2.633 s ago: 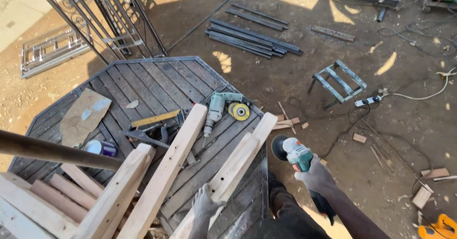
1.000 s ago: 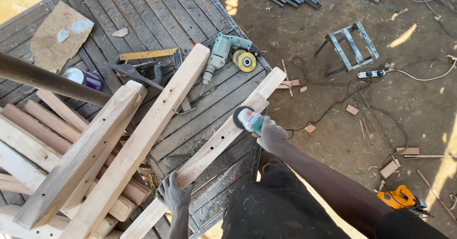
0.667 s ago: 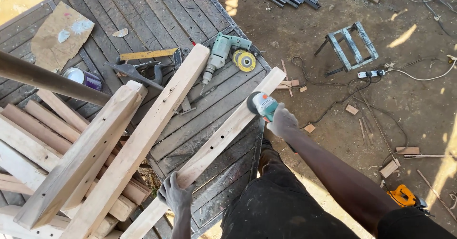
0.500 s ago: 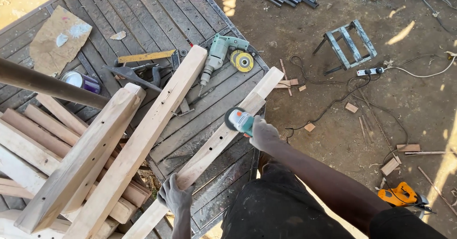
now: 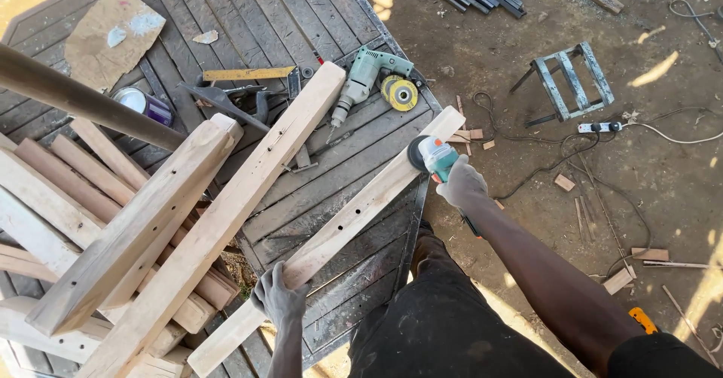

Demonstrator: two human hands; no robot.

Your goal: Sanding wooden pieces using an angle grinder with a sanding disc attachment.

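My left hand [image 5: 277,297] is closed around the near end of a long pale wooden beam [image 5: 343,227], fingers wrapped over its top edge. The beam lies slantwise across the dark slatted metal table [image 5: 248,16], running from near my body up toward the table's right edge, with a row of small holes showing along its face. My right hand [image 5: 463,186] grips a teal sander [image 5: 429,154], fist tight on its body; the dark round disc sits against the far end of the beam, close to its tip. A second, thicker beam [image 5: 226,220] lies parallel just left of mine, propped on a stack of timber [image 5: 68,197]. Further up the table rest a green power drill [image 5: 360,77], a yellow disc [image 5: 401,94] just beside it, a yellow ruler [image 5: 248,74] and a small tin can [image 5: 144,105]. A piece of cardboard [image 5: 109,35] lies on the table's far left. On the dirt to the right stand a small metal frame [image 5: 568,80] and a white power strip [image 5: 599,127] with cords trailing.
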